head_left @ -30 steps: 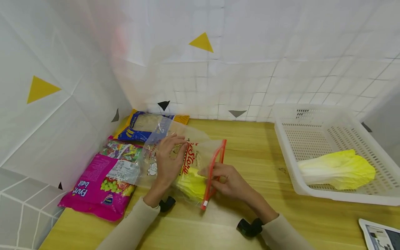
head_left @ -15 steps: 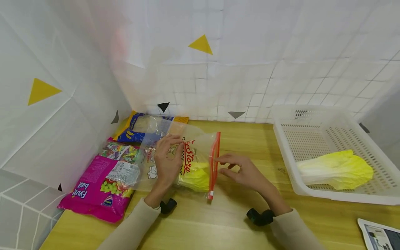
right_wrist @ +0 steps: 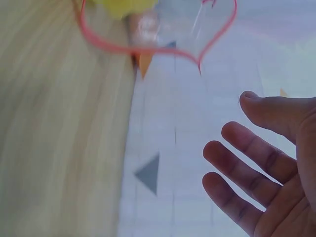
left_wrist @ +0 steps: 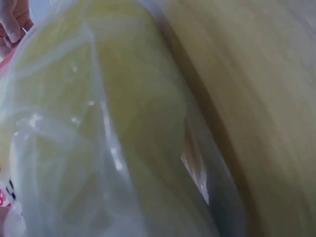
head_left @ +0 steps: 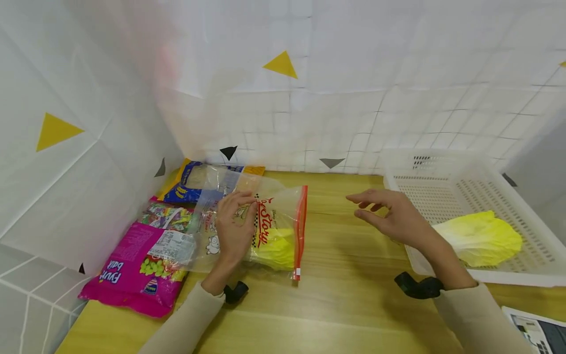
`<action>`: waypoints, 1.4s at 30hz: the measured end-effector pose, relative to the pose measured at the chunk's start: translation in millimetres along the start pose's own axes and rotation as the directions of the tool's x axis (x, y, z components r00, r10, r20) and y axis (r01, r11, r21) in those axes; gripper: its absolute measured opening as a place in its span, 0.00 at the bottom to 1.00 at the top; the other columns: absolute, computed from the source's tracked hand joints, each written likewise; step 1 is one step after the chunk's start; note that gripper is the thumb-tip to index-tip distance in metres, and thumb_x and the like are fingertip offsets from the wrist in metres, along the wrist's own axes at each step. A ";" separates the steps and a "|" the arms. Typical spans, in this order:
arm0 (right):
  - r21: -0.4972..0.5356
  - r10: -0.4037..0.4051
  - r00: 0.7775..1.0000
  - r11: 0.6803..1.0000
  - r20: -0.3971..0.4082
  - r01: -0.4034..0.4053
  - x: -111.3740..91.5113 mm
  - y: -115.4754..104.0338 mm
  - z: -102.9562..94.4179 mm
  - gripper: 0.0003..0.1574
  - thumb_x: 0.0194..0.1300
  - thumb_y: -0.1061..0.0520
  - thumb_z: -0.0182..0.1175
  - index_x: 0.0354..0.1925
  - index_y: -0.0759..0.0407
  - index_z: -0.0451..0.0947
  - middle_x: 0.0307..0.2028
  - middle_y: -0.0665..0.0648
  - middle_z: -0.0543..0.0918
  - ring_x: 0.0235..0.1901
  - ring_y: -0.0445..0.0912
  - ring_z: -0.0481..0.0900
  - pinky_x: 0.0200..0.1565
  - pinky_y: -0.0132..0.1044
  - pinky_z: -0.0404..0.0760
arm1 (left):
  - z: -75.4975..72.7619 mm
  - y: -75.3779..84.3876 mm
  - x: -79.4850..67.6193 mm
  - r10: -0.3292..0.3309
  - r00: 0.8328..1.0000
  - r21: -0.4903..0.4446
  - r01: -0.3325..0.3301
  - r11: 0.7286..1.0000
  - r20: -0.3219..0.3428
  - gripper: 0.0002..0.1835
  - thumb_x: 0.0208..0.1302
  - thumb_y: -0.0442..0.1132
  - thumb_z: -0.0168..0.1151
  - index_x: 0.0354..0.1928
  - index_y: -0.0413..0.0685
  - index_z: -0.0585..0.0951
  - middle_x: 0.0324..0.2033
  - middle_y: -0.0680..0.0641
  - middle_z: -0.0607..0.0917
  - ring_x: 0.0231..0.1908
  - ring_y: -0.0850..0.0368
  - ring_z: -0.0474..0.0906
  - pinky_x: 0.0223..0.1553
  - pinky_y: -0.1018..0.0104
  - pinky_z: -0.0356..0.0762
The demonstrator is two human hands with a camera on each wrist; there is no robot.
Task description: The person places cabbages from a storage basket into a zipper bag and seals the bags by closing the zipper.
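A clear zip bag [head_left: 283,209] with red lettering and a red zip edge lies in the middle of the table, its mouth facing right. Inside it is a yellow cabbage leaf [head_left: 278,250], also filling much of the left wrist view. My left hand [head_left: 233,228] holds the top film of the bag between bent fingers and thumb; the fingertips partly blend with the film. My right hand [head_left: 393,214] hovers apart from the bag, over the left side of a white basket, fingers loosely bent and holding nothing. A second cabbage leaf [head_left: 488,238] lies in that basket.
The white slotted basket [head_left: 411,255] stands at the right. A pink candy bag [head_left: 128,265] and a blue and yellow food packet [head_left: 181,191] lie at the left, partly under the zip bag. A flat printed item [head_left: 537,327] is at the lower right. White sheets border the table.
My right hand has let go of the bag's red zip edge and moved right and up toward the basket. My left hand has stayed on the bag.
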State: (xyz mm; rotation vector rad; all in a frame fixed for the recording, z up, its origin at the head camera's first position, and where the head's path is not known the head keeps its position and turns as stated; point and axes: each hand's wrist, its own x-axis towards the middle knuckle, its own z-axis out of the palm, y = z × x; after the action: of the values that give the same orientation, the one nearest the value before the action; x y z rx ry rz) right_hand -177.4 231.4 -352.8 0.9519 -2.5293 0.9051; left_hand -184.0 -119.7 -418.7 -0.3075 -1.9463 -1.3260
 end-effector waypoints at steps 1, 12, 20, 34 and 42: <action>-0.028 -0.001 1.000 1.000 0.004 0.001 -1.0 2.1 -7.5 0.28 0.60 0.66 0.71 0.59 0.51 0.84 0.48 0.51 0.89 0.39 0.39 0.86 0.37 0.31 0.85 | -0.2 -0.2 0.0 -0.002 1.000 -0.002 0.002 1.000 0.000 0.04 0.66 0.33 0.69 0.41 0.45 0.88 0.50 0.43 0.89 0.62 0.44 0.75 0.68 0.47 0.63; -0.140 0.166 0.985 0.978 0.054 -0.157 -24.8 30.9 -79.7 0.23 0.65 0.61 0.69 0.57 0.47 0.84 0.47 0.48 0.89 0.40 0.24 0.79 0.41 0.18 0.77 | -4.5 1.5 4.8 0.021 1.000 -0.021 -0.021 1.000 -0.016 0.04 0.63 0.32 0.71 0.40 0.43 0.89 0.48 0.39 0.89 0.60 0.38 0.76 0.67 0.43 0.63; -0.217 0.289 0.951 0.941 0.109 -0.260 -43.6 65.7 -107.9 0.19 0.67 0.58 0.68 0.55 0.48 0.85 0.46 0.28 0.83 0.40 0.22 0.77 0.38 0.22 0.78 | -5.8 -1.7 4.9 0.018 1.000 -0.010 -0.019 1.000 -0.017 0.05 0.64 0.33 0.71 0.40 0.43 0.89 0.49 0.40 0.89 0.60 0.39 0.76 0.67 0.44 0.63; -0.237 0.491 0.837 0.866 0.243 -0.440 -75.2 114.0 -131.5 0.23 0.71 0.51 0.65 0.60 0.57 0.82 0.58 0.63 0.84 0.47 0.29 0.80 0.43 0.39 0.84 | -3.2 -1.9 4.2 0.033 0.999 -0.026 -0.033 0.999 -0.010 0.04 0.65 0.34 0.70 0.40 0.43 0.89 0.48 0.40 0.90 0.59 0.39 0.77 0.67 0.44 0.64; -0.329 0.529 0.772 0.842 0.353 -0.427 -92.7 130.4 -138.3 0.32 0.69 0.46 0.66 0.64 0.62 0.78 0.64 0.81 0.72 0.58 0.83 0.70 0.41 0.72 0.76 | -3.0 -1.3 5.1 0.032 0.999 -0.021 -0.032 0.999 -0.001 0.04 0.65 0.34 0.70 0.41 0.44 0.89 0.48 0.41 0.90 0.60 0.40 0.77 0.68 0.44 0.64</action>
State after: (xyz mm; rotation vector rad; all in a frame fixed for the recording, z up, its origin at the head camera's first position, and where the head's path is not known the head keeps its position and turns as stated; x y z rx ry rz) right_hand -189.9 442.5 -350.0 0.4582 -3.2687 0.5249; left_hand -186.9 -123.9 -415.5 -0.3475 -1.9204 -1.3268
